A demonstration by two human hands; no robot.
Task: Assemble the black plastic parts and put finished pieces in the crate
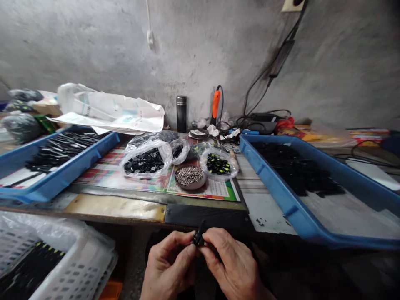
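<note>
Just in front of the table's edge, my left hand [170, 264] and my right hand [233, 262] pinch a small black part [198, 238] between their fingertips. A thin dark piece sticks up from it. Beyond them on the table sits a round dish of small metal screws or pins [189, 175]. Behind the dish are an open bag of black pieces with grey discs [143, 161], a smaller bag of black pieces [178, 151] and a bag of black and yellow-green pieces [218, 163].
Blue trays of black parts stand at the left [40, 192] and right [290, 208]. A white basket [78, 258] is at lower left. A black flask [181, 113], an orange-handled tool [215, 104] and cables are near the wall.
</note>
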